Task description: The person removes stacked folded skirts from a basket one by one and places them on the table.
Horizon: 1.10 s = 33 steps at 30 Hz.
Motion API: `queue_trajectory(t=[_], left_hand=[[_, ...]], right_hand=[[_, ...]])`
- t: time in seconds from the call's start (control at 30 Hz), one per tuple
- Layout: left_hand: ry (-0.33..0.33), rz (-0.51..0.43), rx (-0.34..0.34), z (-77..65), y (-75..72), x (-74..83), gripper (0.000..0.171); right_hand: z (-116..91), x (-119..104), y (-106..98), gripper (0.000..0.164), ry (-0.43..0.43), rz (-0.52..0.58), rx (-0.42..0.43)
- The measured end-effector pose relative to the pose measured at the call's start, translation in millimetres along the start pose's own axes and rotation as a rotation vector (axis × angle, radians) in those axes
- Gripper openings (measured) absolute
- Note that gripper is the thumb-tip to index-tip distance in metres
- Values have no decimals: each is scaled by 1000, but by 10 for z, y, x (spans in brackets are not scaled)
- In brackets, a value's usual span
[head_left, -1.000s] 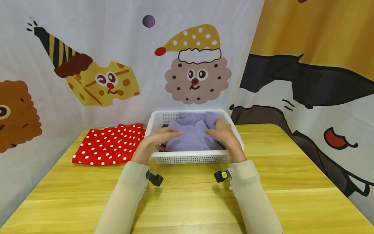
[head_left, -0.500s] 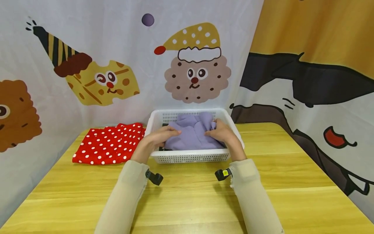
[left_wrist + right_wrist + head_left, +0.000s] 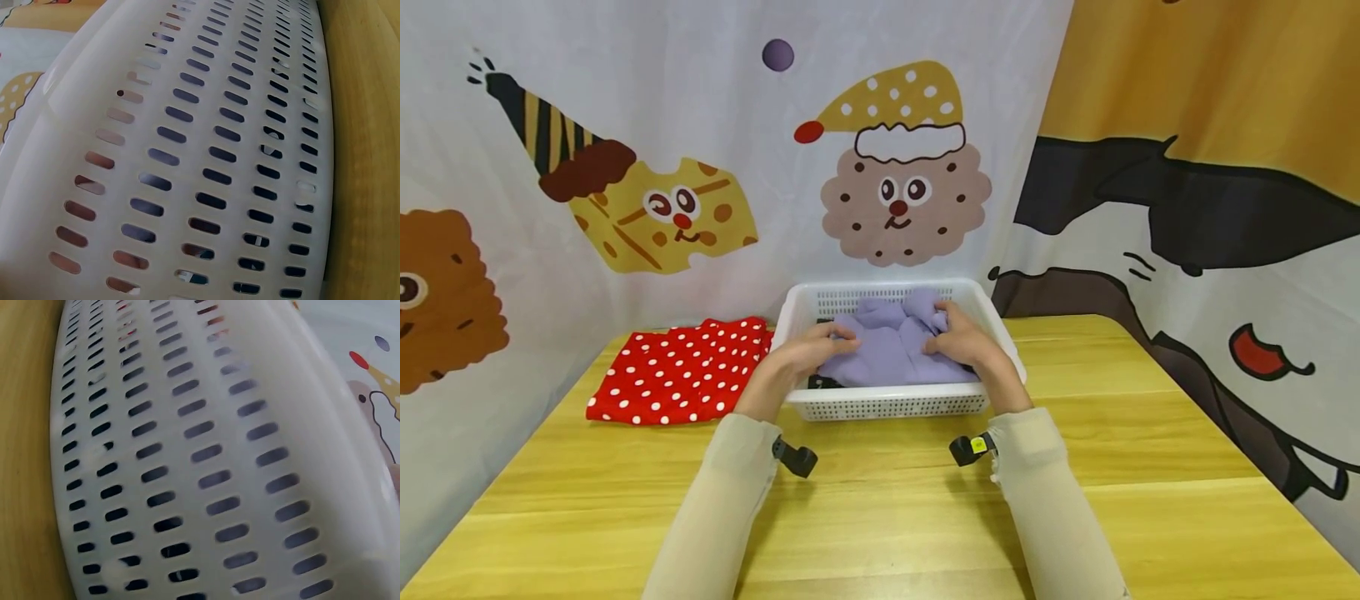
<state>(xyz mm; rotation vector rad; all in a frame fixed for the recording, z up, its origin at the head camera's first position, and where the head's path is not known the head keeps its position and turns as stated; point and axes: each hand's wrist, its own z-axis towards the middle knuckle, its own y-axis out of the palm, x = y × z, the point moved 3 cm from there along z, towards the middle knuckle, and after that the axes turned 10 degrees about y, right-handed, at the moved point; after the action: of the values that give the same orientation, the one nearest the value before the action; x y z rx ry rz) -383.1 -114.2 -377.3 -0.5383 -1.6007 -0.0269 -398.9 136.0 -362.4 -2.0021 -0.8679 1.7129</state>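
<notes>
A soft purple cloth [image 3: 880, 354] lies loosely bunched inside a white plastic basket [image 3: 887, 392] with slotted walls. At the cloth's left edge, my left hand [image 3: 805, 352] holds it with the thumb on top; its other fingers are mostly hidden. My right hand [image 3: 966, 340] pinches a raised fold at the cloth's right side between thumb and fingers. Both wrist views look at the outside of the basket wall [image 3: 53, 125], and purple and dark things show through its slots. Under the cloth, a bit of dark material [image 3: 822, 382] peeks out at the left.
A folded red cloth with white dots [image 3: 681, 375] lies left of the basket, close to its rim. The wooden table [image 3: 880, 517] stretches toward me. Behind stands a printed curtain [image 3: 700, 83], right at the basket's back.
My right hand has drawn the cloth's right part inward and to the left, bunching it into a fold. My left hand has shifted slightly left at the cloth's edge. The basket stays put.
</notes>
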Motion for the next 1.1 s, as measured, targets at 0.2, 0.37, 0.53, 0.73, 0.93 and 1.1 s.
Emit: queue_trajectory(t=[0.2, 0.37, 0.53, 0.73, 0.93, 1.1], left_hand=[[103, 43, 59, -22, -34, 39, 45], [174, 103, 77, -46, -48, 110, 43], [226, 120, 99, -102, -52, 216, 42], [276, 145, 126, -202, -44, 398, 41], [349, 177, 157, -392, 1, 570, 38], [384, 143, 161, -567, 66, 672, 36]], right_hand=[[-38, -101, -39, 84, -41, 49, 17], [-110, -199, -71, 80, -78, 71, 35], [-230, -337, -141, 75, -118, 79, 79], [-451, -527, -242, 73, -170, 87, 126], [-720, -677, -344, 70, -224, 117, 165], [-960, -731, -439, 65, -274, 113, 184]])
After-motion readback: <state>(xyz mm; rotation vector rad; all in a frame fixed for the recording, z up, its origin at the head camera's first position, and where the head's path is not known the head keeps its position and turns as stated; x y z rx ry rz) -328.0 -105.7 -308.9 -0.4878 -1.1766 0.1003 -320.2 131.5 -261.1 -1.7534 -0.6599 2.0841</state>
